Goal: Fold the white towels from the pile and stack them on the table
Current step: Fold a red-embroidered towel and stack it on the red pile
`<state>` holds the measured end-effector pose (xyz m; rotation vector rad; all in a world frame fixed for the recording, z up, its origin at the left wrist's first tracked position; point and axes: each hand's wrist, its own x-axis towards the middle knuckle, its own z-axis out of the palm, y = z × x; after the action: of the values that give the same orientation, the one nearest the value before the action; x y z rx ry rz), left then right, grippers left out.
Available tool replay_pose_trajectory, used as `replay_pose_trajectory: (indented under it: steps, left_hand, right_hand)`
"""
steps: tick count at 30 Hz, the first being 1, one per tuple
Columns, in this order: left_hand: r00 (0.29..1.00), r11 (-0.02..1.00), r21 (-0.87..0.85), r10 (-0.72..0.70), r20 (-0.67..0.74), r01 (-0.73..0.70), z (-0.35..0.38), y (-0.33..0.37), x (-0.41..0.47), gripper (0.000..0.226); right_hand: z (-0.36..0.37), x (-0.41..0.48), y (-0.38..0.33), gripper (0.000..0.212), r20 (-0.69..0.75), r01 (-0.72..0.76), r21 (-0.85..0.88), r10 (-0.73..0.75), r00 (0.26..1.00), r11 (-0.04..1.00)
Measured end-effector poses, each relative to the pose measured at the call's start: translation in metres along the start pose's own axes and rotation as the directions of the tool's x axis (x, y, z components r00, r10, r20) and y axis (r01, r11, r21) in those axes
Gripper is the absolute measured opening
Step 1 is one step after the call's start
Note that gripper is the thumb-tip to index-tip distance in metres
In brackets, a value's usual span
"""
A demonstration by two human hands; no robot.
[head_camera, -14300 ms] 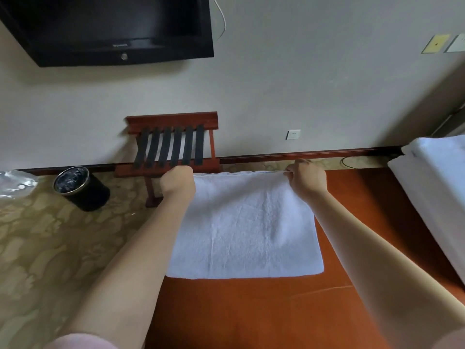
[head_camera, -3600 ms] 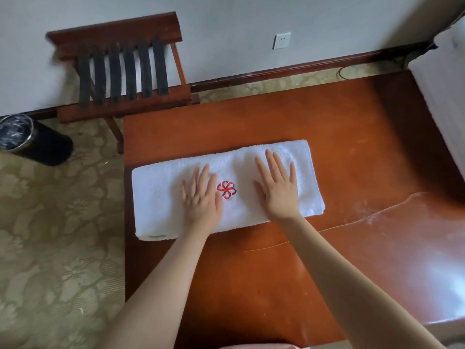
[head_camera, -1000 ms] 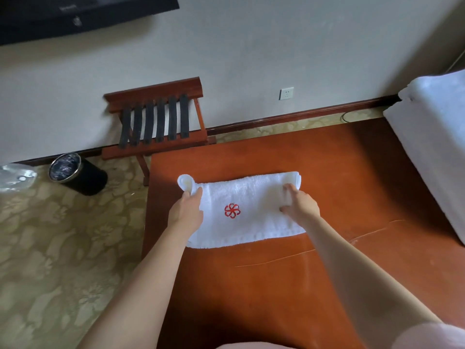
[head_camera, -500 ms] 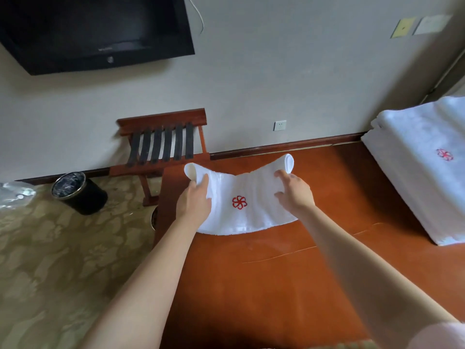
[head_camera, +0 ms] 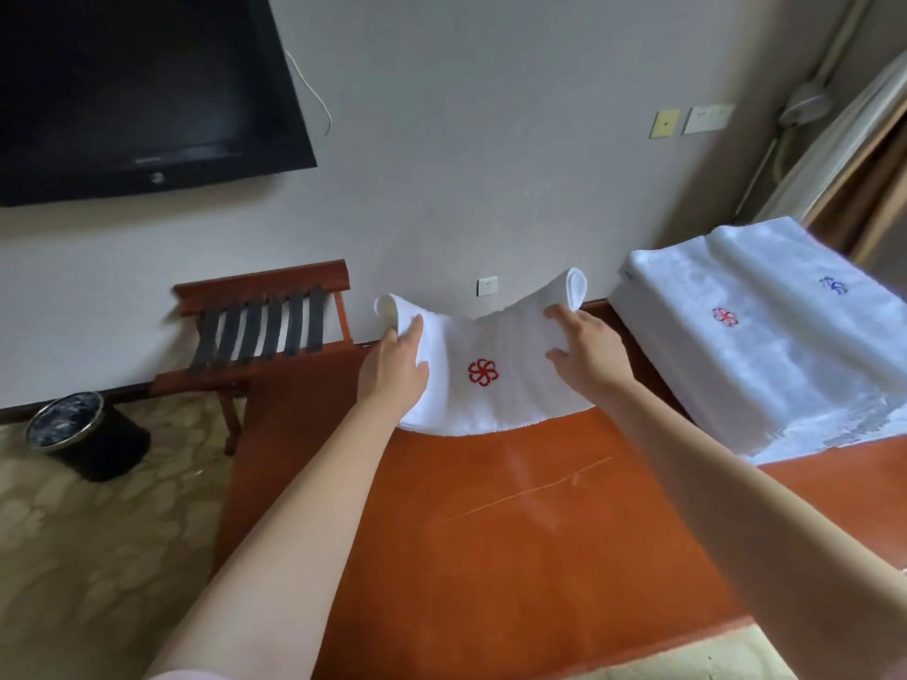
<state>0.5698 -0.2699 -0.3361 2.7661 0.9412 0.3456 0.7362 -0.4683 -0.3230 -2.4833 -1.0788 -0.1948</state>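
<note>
Sagging between left hand [head_camera: 392, 373] and right hand [head_camera: 591, 358], folded terry towel [head_camera: 495, 409] (red-flowered)

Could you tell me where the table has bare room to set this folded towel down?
The table is bare on the near side of the folded towel, from its left edge to the stack of towels. That stack crowds the right end.

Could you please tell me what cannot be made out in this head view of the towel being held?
All in the head view.
Towel: its back and layer count, hidden by its own front face.
Left hand and right hand: the digits gripping behind, hidden by the towel.
Stack: right part cut off by the frame edge; towel count blurred.
TV: cut off at top and left; logo too small.
</note>
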Motion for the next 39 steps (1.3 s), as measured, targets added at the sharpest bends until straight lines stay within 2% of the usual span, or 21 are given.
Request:
replay_pose_trajectory:
  steps: [2,6,11,18,24,26,31,36,39]
  left_hand:
    - [0.999,0.999,-0.004,-0.046,0.001,0.046,0.002,0.03,0.005,0.063]
    - [0.999,0.999,0.018,-0.042,-0.021,0.042,0.006,0.093,0.02,0.062]
    - [0.997,1.0,-0.02,0.011,-0.074,-0.012,0.009,0.162,0.045,0.062]
    - [0.984,0.985,-0.106,0.125,-0.127,-0.139,0.035,0.258,0.104,0.06]
    - [0.967,0.979,-0.039,0.193,-0.165,-0.202,0.037,0.344,0.15,0.061]
    - [0.957,0.978,0.005,0.207,-0.202,-0.21,0.041,0.372,0.164,0.061]
    - [0.968,0.99,0.086,0.124,-0.218,-0.108,0.057,0.427,0.181,0.065]
    - [0.96,0.968,0.211,0.183,-0.21,-0.138,0.056,0.47,0.192,0.071]
    - [0.96,0.958,0.226,0.217,-0.18,-0.174,0.06,0.482,0.191,0.074]
  right_hand:
    - [-0.009,0.003,0.024,0.049,0.015,0.032,0.031,-0.033,0.999,0.999]
    - [-0.036,0.012,0.072,0.048,-0.037,0.083,0.074,-0.081,0.996,0.994]
    - [-0.069,0.023,0.126,0.049,-0.089,0.016,0.124,-0.005,0.996,0.992]
    - [-0.1,0.035,0.204,0.051,-0.193,-0.075,0.086,0.091,0.977,0.993]
    - [-0.116,0.058,0.271,0.047,-0.259,-0.123,0.249,0.188,0.947,0.961]
    - [-0.113,0.069,0.292,0.045,-0.236,-0.109,0.303,0.186,0.954,0.947]
    - [-0.111,0.088,0.338,0.035,-0.11,-0.141,0.464,0.215,0.97,0.875]
    - [-0.119,0.081,0.362,0.03,0.01,-0.238,0.574,0.284,0.959,0.784]
    - [-0.117,0.063,0.367,0.03,0.088,-0.295,0.627,0.311,0.946,0.721]
